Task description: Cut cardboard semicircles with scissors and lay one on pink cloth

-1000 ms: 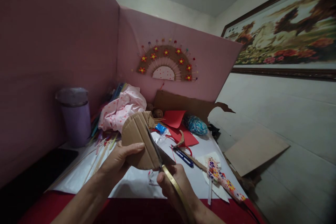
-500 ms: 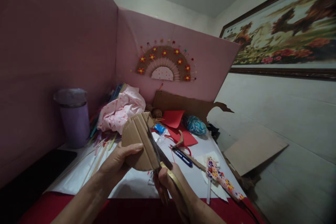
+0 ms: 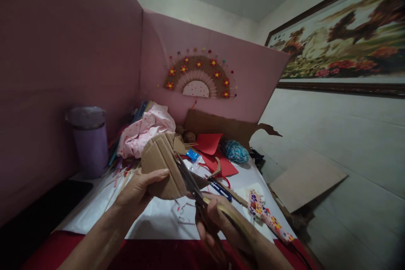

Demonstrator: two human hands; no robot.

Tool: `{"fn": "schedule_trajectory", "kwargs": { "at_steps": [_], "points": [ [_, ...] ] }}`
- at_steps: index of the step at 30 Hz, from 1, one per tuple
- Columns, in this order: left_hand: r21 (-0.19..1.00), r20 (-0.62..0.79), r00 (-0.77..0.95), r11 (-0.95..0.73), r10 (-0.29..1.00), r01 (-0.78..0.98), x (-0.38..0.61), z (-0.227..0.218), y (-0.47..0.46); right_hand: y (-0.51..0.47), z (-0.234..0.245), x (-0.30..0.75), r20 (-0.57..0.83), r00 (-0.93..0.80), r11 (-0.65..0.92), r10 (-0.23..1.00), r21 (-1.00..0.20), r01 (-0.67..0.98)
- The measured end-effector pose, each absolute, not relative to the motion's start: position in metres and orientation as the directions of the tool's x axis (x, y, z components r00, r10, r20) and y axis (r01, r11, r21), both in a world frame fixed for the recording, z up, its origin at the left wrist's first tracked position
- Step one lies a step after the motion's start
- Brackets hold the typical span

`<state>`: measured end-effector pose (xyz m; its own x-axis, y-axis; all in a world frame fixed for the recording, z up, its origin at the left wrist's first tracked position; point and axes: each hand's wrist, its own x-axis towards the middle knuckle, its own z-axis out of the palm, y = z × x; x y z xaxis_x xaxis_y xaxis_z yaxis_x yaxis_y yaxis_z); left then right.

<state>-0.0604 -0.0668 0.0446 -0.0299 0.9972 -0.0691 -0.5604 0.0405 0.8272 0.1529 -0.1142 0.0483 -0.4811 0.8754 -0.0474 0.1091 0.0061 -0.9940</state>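
My left hand (image 3: 137, 192) grips a rounded piece of corrugated cardboard (image 3: 160, 164) and holds it up over the white sheet (image 3: 158, 219), thumb on its front face. My right hand (image 3: 218, 223) is closed round the gold handles of a pair of scissors (image 3: 193, 183). The blades point up and left and sit against the cardboard's right edge, where a small flap (image 3: 179, 145) stands away from the piece.
A lilac lidded tumbler (image 3: 90, 141) stands at the left by the pink backboard (image 3: 218, 71), which carries a fan decoration (image 3: 199, 78). Behind the hands lie pink cloth (image 3: 145, 130), red paper (image 3: 211, 145), blue yarn (image 3: 236, 150), blue-handled scissors (image 3: 221, 190), wooden skewers (image 3: 118, 185) and a flowered strip (image 3: 267, 217).
The cardboard has turned and shifted slightly left and down. The scissors have swung to a flatter angle, my right hand moved right, and a small flap now stands off the cardboard's right edge.
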Motion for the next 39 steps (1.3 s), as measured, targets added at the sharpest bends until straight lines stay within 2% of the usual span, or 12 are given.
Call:
{"fn": "schedule_trajectory", "kwargs": {
  "at_steps": [3, 6, 9, 14, 19, 23, 26, 30, 35, 39],
  "points": [
    [0.826, -0.088, -0.002, 0.072, 0.996, -0.559, -0.058, 0.044, -0.069, -0.108, 0.052, 0.153, -0.038, -0.584, 0.050, 0.811, -0.990, 0.134],
    [0.815, -0.157, 0.032, 0.148, 0.987, -0.561, -0.055, 0.042, -0.070, -0.102, 0.048, 0.148, 0.008, -0.556, 0.085, 0.831, -0.990, 0.112],
    [0.822, -0.168, 0.092, 0.191, 0.981, -0.536, -0.052, 0.038, -0.071, -0.101, 0.041, 0.140, 0.044, -0.540, 0.085, 0.840, -0.995, 0.051],
    [0.844, -0.134, 0.136, 0.185, 0.982, -0.504, -0.049, 0.032, -0.072, -0.110, 0.045, 0.129, 0.094, -0.453, 0.152, 0.886, -0.984, 0.093],
    [0.848, -0.115, 0.126, 0.163, 0.985, -0.504, -0.050, 0.032, -0.071, -0.116, 0.054, 0.128, 0.077, -0.387, 0.155, 0.919, -0.973, 0.174],
    [0.856, -0.092, 0.111, 0.136, 0.989, -0.500, -0.048, 0.034, -0.072, -0.105, 0.047, 0.129, 0.066, -0.411, 0.140, 0.909, -0.978, 0.154],
    [0.829, -0.136, 0.110, 0.174, 0.985, -0.531, -0.049, 0.036, -0.072, -0.096, 0.034, 0.131, 0.060, -0.448, 0.126, 0.892, -0.985, 0.117],
    [0.765, -0.180, -0.018, 0.128, 0.984, -0.632, -0.055, 0.042, -0.068, -0.098, 0.021, 0.140, -0.025, -0.495, 0.037, 0.869, -0.993, 0.115],
    [0.696, -0.170, -0.175, -0.008, 0.970, -0.718, -0.062, 0.047, -0.062, -0.125, 0.023, 0.168, -0.174, -0.471, -0.078, 0.865, -0.973, 0.216],
    [0.681, -0.161, -0.215, -0.049, 0.963, -0.730, -0.059, 0.046, -0.061, -0.142, 0.029, 0.178, -0.113, -0.380, -0.035, 0.918, -0.978, 0.207]
  ]
}}
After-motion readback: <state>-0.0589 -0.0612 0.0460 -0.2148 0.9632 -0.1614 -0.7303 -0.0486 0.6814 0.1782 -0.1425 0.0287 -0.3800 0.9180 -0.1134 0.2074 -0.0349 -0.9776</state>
